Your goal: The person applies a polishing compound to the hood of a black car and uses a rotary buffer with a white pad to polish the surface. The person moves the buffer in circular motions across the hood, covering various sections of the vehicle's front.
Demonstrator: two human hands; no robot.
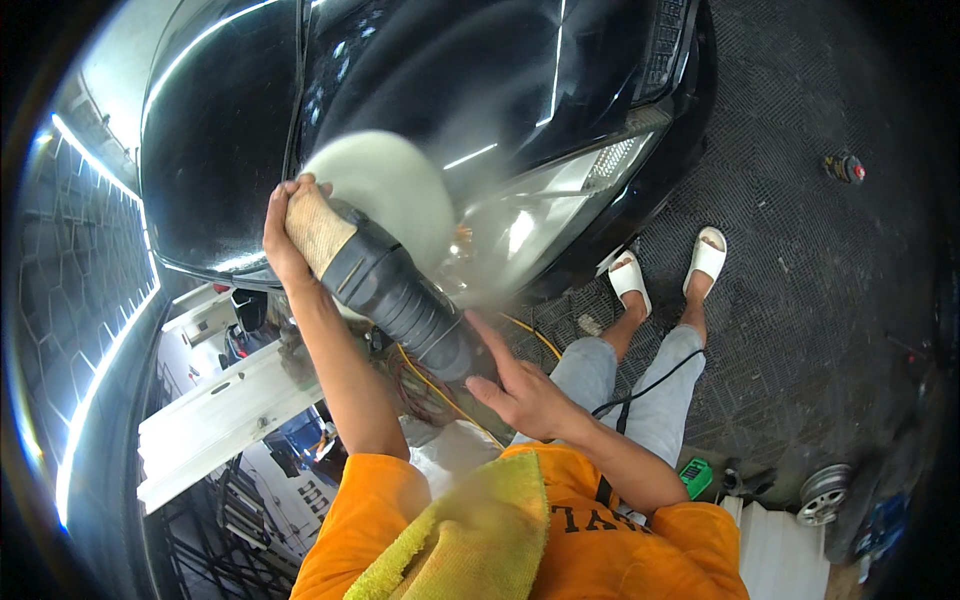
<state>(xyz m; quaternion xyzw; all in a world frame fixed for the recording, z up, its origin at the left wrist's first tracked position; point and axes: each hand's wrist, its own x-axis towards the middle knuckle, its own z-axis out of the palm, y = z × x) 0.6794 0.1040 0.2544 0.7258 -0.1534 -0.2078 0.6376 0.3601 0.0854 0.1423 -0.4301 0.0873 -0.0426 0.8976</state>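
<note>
A dark car polisher (395, 285) with a pale round pad (385, 190) lies across the middle of the view. My left hand (287, 225) wraps around its front end, where a tan cover (318, 228) sits. At the rear of the body, my right hand (520, 392) grips it with thumb and forefinger apart; the other fingers are hidden. The pad is at the corner of a glossy black car hood (450, 80), by the headlight (540, 220). Its edge looks smeared, and a whitish haze covers part of the headlight.
A yellow-green towel (470, 540) hangs over my orange shirt. A black cord (650, 385) runs across my legs, and a yellow cable (535, 335) lies below the car. On the dark textured floor stand a small can (845, 168) and, lower right, a wheel rim (824, 494).
</note>
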